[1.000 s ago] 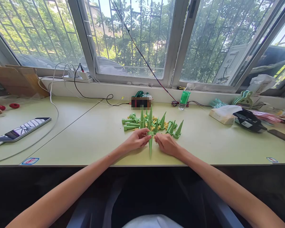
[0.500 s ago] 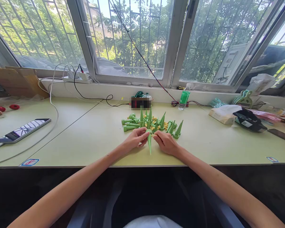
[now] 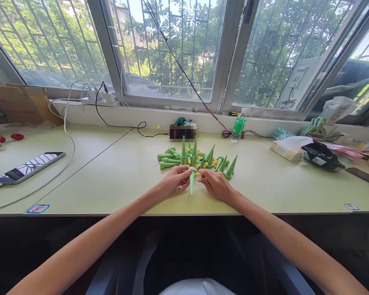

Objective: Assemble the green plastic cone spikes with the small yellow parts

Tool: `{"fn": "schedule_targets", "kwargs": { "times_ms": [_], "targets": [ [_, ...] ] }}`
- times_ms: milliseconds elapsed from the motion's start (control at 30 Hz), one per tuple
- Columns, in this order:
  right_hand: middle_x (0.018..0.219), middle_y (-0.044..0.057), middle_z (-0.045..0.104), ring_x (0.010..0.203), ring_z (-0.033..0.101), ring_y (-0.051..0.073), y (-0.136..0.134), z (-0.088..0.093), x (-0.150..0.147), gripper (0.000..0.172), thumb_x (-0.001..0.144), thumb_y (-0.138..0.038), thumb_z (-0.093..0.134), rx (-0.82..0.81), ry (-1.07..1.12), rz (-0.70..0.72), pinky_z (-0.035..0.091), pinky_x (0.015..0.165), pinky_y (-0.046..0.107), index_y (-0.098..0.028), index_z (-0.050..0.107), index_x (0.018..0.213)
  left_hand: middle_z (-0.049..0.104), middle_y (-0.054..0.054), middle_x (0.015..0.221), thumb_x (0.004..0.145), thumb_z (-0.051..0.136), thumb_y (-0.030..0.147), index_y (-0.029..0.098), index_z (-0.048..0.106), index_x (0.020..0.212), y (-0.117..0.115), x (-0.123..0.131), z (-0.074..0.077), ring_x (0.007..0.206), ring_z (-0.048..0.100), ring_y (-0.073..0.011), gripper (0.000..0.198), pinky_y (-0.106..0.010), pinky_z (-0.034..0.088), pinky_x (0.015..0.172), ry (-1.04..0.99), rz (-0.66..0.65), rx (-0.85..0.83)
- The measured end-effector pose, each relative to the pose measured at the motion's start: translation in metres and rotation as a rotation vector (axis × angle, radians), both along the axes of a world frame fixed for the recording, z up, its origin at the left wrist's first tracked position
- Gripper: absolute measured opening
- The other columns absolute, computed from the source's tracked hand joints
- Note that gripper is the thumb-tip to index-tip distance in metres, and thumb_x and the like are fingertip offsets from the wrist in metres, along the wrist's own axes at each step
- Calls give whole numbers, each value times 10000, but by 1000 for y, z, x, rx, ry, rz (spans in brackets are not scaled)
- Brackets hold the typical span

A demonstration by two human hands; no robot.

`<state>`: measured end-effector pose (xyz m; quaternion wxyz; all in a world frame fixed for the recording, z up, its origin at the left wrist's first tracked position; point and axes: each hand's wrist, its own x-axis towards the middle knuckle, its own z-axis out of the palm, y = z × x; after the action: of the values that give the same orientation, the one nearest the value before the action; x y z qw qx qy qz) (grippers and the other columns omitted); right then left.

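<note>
Between finger and thumb of my left hand [image 3: 176, 179] is a green plastic spike [image 3: 192, 182], its point tilted down toward me. My right hand [image 3: 215, 183] is closed in a pinch on a small yellow piece [image 3: 198, 175], right beside the spike's wide end. Whether that piece touches the spike I cannot tell. Just beyond my hands lies a pile of green spikes [image 3: 233, 167], several upright and others on their sides, with small yellow pieces [image 3: 214, 162] scattered among them.
A water bottle [image 3: 239, 126] stands near the window. To the right are a tissue box [image 3: 287, 148] and a black package [image 3: 322, 156]. At left, a phone [image 3: 27, 167] lies with a white cable [image 3: 72, 153] curving past it. A dark blurred box [image 3: 182, 133] sits behind the pile.
The spike in my left hand has tipped slightly, its point moving up and left. My right fingers have shifted a little, and more of the yellow piece shows.
</note>
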<state>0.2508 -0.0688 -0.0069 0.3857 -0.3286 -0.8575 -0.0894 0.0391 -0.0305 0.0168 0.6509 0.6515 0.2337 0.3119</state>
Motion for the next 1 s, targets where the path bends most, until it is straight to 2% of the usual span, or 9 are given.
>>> {"fn": "schedule_targets", "kwargs": {
  "times_ms": [167,500,667,833,1000],
  "targets": [
    [759,39,673,595,590,147,-1,0,1,220,1070,-343,384,27,-17,-33,321,551,248,-185,534,1044,473,49,579,876,627,563,164,491,767,-2,0,1,416,378,-45,436,-193,220,401,45,10,59],
    [574,-7,519,480,423,117,0,-4,0,444,1085,-379,282,-53,0,-87,249,534,259,-199,484,732,440,59,580,889,622,538,177,520,865,-4,-2,-2,466,375,-64,376,-185,263,420,113,13,187],
    [521,-25,449,437,363,108,1,-5,-1,473,1081,-350,265,-72,13,-101,230,519,267,-205,451,671,456,57,576,891,624,524,181,528,874,-4,-2,-2,464,377,-72,357,-202,270,437,143,-22,238],
    [497,-24,434,430,357,109,1,-4,-2,486,1071,-332,291,-74,8,-107,234,508,274,-204,448,629,441,62,550,896,621,510,179,516,833,-4,-2,-4,459,371,-72,354,-210,273,457,162,-20,300],
    [517,-24,458,444,370,106,2,-3,-3,473,1068,-339,319,-87,49,-121,248,513,269,-202,452,636,438,62,557,891,622,525,176,503,813,-6,-1,-1,465,367,-68,377,-198,266,444,155,-4,251]
  ]
}}
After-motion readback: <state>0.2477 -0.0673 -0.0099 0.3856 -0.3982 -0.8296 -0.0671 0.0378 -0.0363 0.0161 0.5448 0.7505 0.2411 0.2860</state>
